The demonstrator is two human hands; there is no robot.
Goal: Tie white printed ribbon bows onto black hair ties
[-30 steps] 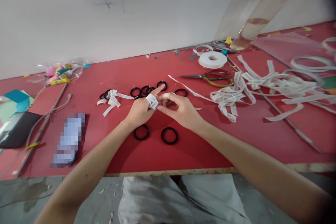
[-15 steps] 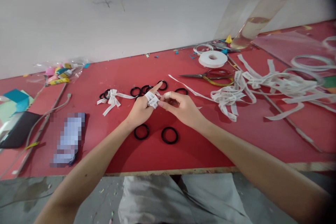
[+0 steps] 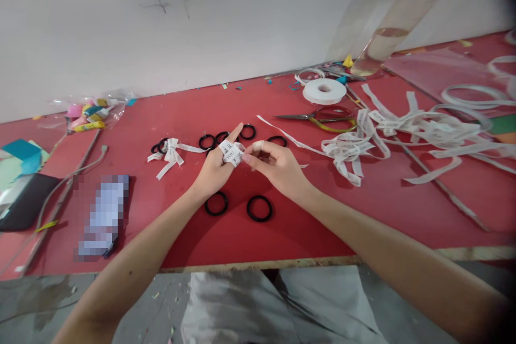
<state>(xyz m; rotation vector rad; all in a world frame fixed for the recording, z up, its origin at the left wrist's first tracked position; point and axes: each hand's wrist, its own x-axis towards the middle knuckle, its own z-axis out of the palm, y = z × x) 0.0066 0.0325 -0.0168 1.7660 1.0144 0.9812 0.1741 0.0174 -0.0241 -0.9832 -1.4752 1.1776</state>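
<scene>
A white ribbon point(image 3: 231, 153) printed with dark letters is wrapped around the fingers of my left hand point(image 3: 213, 169), whose index finger points outward. My right hand point(image 3: 278, 164) pinches the ribbon's edge between thumb and fingers; a light band circles one of its fingers. Several black hair ties lie around the hands: one hair tie point(image 3: 259, 208) near the front, another point(image 3: 216, 203) below my left wrist, more just beyond my fingers. To the left, a ribbon bow point(image 3: 171, 151) sits on black hair ties, a strand leading from it toward my left hand.
Scissors point(image 3: 318, 118) lie behind my right hand, with a white ribbon roll point(image 3: 324, 91) beyond. Loose printed ribbons point(image 3: 355, 145) heap at right, near a tilted-looking bottle point(image 3: 387, 37). A phone-like blurred object point(image 3: 105, 215), a cable point(image 3: 72, 174) and bagged colourful pieces point(image 3: 91, 113) are at left.
The ribbon's printed face has shifted slightly on my left fingers, showing different letters. Both hands stay nearly in place, and the whole view has moved a little.
</scene>
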